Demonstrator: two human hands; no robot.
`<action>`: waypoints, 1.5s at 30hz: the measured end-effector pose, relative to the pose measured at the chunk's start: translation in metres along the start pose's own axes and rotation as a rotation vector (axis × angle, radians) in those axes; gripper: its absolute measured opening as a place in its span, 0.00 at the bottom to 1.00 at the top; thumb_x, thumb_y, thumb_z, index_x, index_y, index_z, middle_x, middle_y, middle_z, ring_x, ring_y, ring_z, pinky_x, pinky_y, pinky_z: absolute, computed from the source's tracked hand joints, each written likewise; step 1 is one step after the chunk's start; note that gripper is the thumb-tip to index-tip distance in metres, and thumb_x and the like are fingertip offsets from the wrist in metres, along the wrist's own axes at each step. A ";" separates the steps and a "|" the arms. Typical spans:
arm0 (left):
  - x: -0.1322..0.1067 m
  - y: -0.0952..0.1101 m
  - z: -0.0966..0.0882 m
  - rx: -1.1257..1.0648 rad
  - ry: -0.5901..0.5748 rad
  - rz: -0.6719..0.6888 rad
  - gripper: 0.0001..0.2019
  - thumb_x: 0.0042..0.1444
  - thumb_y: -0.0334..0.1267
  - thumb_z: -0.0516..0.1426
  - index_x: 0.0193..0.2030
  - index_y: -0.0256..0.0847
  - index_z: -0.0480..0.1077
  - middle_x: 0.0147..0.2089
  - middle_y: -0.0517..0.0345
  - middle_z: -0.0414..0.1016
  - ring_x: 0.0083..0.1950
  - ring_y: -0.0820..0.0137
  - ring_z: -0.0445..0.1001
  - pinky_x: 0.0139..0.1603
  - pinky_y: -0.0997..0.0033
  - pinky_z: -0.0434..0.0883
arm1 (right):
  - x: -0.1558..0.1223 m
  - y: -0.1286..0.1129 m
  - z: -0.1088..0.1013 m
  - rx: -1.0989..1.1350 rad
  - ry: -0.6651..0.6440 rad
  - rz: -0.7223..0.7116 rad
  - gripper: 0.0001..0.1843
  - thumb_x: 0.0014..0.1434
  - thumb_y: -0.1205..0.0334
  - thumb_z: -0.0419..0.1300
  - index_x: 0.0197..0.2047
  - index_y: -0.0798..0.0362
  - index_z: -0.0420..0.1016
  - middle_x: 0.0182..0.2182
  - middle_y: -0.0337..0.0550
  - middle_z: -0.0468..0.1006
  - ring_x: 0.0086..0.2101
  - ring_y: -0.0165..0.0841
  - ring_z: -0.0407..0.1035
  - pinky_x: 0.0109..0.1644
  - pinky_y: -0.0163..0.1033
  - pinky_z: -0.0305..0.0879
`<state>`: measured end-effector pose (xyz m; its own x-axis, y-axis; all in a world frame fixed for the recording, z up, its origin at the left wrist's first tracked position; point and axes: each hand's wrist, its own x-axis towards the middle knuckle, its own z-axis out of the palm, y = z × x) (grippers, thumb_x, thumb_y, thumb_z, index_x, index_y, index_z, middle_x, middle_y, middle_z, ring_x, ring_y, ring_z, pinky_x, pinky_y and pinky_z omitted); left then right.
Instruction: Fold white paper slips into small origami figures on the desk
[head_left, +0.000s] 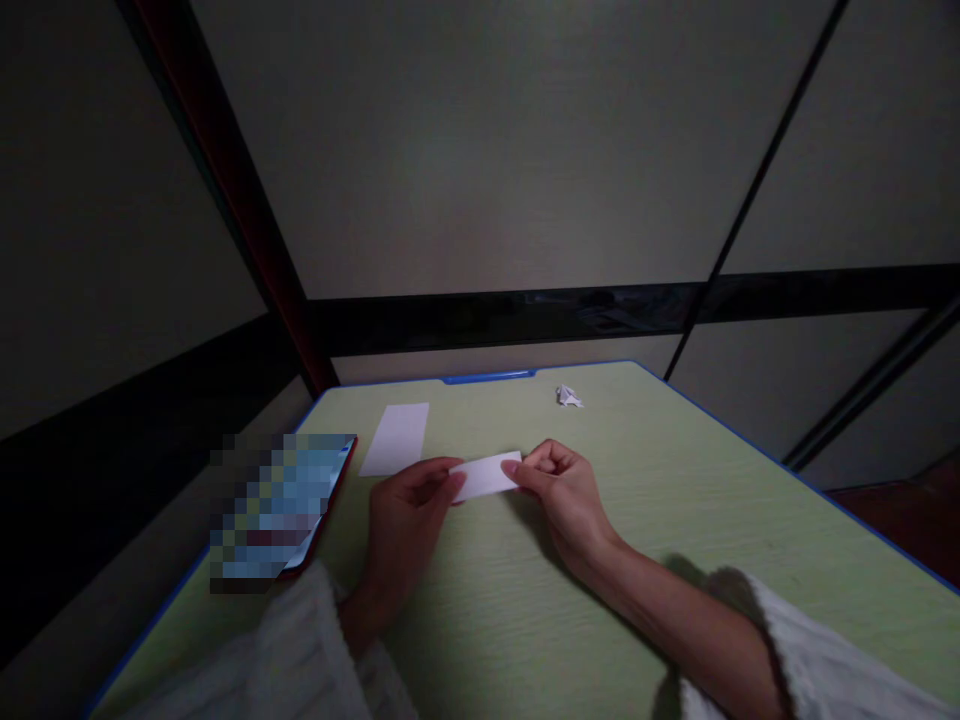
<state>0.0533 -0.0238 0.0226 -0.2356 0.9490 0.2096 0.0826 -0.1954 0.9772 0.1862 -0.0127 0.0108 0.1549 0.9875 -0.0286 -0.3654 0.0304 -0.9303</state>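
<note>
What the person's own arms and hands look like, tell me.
The left hand and right hand are bare and ungloved. The left sleeve and right sleeve are whitish, thick and soft-looking; the right one ends higher up.

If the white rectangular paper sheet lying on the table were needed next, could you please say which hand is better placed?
Probably the left hand: it is nearer the white rectangular paper sheet than the right hand, though both hold the narrow white paper strip.

Screen (pixel 319 490) under coarse pixels, ends of paper strip (pixel 484 476) partly behind thumbs (pixel 512 469), sleeves (pixel 832 645) partly beyond bottom edge
</note>
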 end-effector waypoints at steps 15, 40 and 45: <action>-0.005 -0.011 0.003 0.242 -0.547 -0.039 0.14 0.43 0.36 0.52 0.11 0.35 0.65 0.10 0.67 0.56 0.15 0.79 0.56 0.17 0.80 0.53 | -0.004 -0.009 0.001 -0.122 -0.261 -0.130 0.18 0.37 0.73 0.57 0.30 0.51 0.53 0.15 0.27 0.64 0.16 0.23 0.60 0.21 0.28 0.55; -0.006 -0.008 0.003 0.179 -0.566 -0.062 0.14 0.43 0.37 0.53 0.11 0.36 0.67 0.11 0.64 0.64 0.16 0.77 0.61 0.18 0.79 0.57 | -0.007 0.000 0.000 -0.235 -0.262 -0.118 0.16 0.46 0.57 0.55 0.13 0.58 0.63 0.12 0.32 0.60 0.16 0.21 0.51 0.19 0.29 0.47; -0.010 -0.007 0.002 0.056 -0.670 -0.131 0.12 0.44 0.36 0.53 0.13 0.37 0.69 0.12 0.62 0.69 0.16 0.76 0.65 0.19 0.79 0.61 | -0.012 -0.006 -0.002 -0.557 -0.237 -0.323 0.19 0.49 0.55 0.51 0.14 0.56 0.59 0.12 0.32 0.55 0.16 0.22 0.49 0.18 0.29 0.44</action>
<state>0.0568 -0.0311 0.0138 0.4011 0.9160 0.0071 0.1481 -0.0725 0.9863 0.1878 -0.0247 0.0158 -0.0517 0.9513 0.3040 0.2018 0.3081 -0.9297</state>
